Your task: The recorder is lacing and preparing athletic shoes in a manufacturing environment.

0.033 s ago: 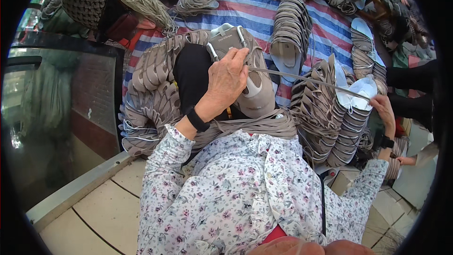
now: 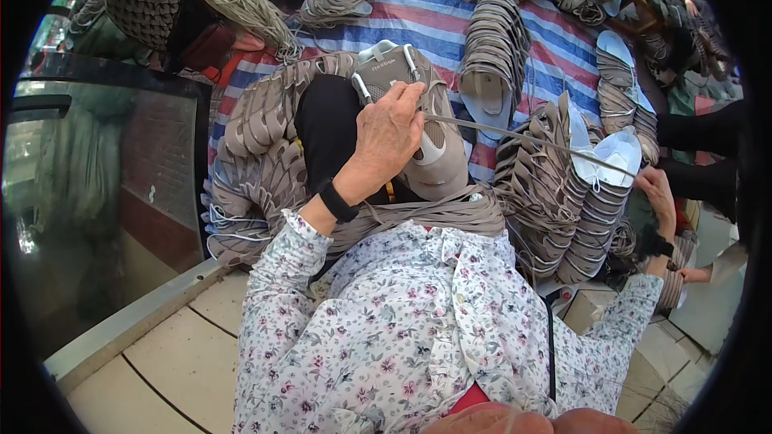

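Note:
A grey-beige shoe upper (image 2: 441,170) with white trim lies across my lap, toe toward me. My left hand (image 2: 386,133) is closed over its lacing area, thumb and fingers pinched at the eyelet edge; the exact grip is partly hidden under the fingers. From the shoe beside that hand a flat grey shoelace (image 2: 523,135) runs out to the right, stretched nearly straight. Far out at the right my right hand (image 2: 657,191) holds its other end with closed fingers. A bundle of similar grey laces (image 2: 418,215) lies across my waist.
Nested stacks of shoe uppers stand left (image 2: 261,116) and right (image 2: 543,185) of my lap. More stacks (image 2: 494,48) rest on a striped sheet (image 2: 418,8). At left is a glass panel (image 2: 96,169). Other people sit nearby; another person's hand (image 2: 696,275) is at the right.
My right hand has shifted slightly down and outward with the lace. My left hand and the shoe upper have stayed in place.

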`<state>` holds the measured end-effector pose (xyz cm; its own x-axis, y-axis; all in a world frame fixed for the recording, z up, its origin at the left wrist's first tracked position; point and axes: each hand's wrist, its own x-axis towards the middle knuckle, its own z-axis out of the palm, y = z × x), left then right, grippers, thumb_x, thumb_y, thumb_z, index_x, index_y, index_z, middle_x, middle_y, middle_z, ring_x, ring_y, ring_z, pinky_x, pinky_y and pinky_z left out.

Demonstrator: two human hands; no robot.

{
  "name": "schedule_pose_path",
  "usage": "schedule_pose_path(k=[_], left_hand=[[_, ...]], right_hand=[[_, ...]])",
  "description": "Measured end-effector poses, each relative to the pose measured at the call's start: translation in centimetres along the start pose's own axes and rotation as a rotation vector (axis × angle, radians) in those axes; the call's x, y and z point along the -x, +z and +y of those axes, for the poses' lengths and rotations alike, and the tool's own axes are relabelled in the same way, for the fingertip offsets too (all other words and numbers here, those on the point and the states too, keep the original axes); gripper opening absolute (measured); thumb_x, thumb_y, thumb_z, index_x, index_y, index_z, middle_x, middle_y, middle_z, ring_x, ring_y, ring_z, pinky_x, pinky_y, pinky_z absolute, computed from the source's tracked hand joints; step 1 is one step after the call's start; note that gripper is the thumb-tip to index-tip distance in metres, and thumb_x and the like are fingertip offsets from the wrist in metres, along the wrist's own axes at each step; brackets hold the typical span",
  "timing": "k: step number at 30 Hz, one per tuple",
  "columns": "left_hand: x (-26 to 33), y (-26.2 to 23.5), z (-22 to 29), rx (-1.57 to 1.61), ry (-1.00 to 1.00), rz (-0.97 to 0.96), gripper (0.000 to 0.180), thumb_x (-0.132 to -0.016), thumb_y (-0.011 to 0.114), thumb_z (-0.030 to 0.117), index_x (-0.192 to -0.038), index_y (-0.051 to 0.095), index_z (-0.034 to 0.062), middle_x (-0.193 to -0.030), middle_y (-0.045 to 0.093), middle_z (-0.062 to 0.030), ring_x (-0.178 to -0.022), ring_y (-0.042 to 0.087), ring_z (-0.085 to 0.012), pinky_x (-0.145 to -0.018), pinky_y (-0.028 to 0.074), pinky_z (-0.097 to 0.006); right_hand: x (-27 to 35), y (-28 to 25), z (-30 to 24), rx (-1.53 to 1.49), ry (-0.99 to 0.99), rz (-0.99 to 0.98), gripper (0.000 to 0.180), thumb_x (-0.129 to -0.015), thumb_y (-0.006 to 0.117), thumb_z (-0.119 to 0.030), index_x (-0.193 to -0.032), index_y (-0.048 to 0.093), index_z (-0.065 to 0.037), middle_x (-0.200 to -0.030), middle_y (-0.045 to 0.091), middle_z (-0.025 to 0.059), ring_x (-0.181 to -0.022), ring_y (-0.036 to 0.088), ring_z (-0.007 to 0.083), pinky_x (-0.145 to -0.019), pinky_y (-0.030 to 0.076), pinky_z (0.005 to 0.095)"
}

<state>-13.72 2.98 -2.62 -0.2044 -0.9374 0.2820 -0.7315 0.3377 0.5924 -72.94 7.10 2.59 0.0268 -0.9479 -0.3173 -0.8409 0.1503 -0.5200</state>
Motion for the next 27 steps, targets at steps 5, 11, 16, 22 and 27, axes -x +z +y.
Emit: schedule_pose_path(k=[5, 11, 16, 22, 27], left_hand=[[-0.8, 0.7, -0.3, 0.130, 0.026, -0.072, 0.030, -0.084, 0.064, 0.004, -0.114, 0.063, 0.0013, -0.082, 0.061, -0.0067, -0.065, 0.061, -0.0213, -0.060, 0.050, -0.032], [-1.0, -3.2, -0.9, 1.086, -0.389, -0.343, 0.024, -0.094, 0.064, 0.014, -0.114, 0.066, 0.0003, -0.076, 0.055, 0.0048, -0.064, 0.051, -0.0019, -0.055, 0.041, -0.017], [0.9, -11.7, -4.3, 1.622, -0.531, -0.092, 0.030, -0.098, 0.055, 0.010, -0.122, 0.056, -0.0083, -0.074, 0.044, 0.0059, -0.055, 0.037, 0.0008, -0.046, 0.031, -0.013], [5.7, -20.9, -14.4, 1.874, -0.424, 0.269, 0.030, -0.105, 0.043, 0.008, -0.126, 0.049, -0.0117, -0.071, 0.043, -0.0015, -0.049, 0.039, -0.0039, -0.043, 0.033, -0.018], [11.7, -24.5, -22.0, 1.429, -0.725, 0.886, 0.031, -0.101, 0.053, 0.013, -0.126, 0.054, -0.0065, -0.077, 0.057, -0.0038, -0.052, 0.046, -0.0063, -0.047, 0.037, -0.017]], right_hand=[[7.4, -3.4, 10.2, 0.191, 0.079, 0.250, 0.019, -0.080, 0.067, -0.014, -0.072, 0.064, 0.003, -0.061, 0.053, -0.0003, -0.062, 0.052, 0.0112, -0.059, 0.040, 0.0287], [13.2, -5.7, 13.0, -0.143, 0.484, 0.326, 0.016, -0.088, 0.066, -0.020, -0.085, 0.069, -0.005, -0.055, 0.051, -0.0035, -0.043, 0.042, 0.0065, -0.040, 0.033, 0.0238], [14.6, -7.2, 17.8, -0.778, 0.610, 0.711, 0.020, -0.096, 0.060, -0.019, -0.108, 0.069, -0.006, -0.066, 0.060, -0.0018, -0.048, 0.047, 0.0053, -0.044, 0.037, 0.0218], [16.2, -11.0, 23.6, -1.391, 0.455, 0.906, 0.027, -0.093, 0.053, 0.001, -0.117, 0.063, 0.003, -0.113, 0.069, 0.0145, -0.099, 0.067, 0.0211, -0.087, 0.056, 0.0357], [18.2, -15.7, 28.8, -1.439, 0.151, 0.802, 0.029, -0.094, 0.049, 0.004, -0.121, 0.060, 0.008, -0.129, 0.062, 0.0192, -0.113, 0.063, 0.0278, -0.099, 0.051, 0.0384]])
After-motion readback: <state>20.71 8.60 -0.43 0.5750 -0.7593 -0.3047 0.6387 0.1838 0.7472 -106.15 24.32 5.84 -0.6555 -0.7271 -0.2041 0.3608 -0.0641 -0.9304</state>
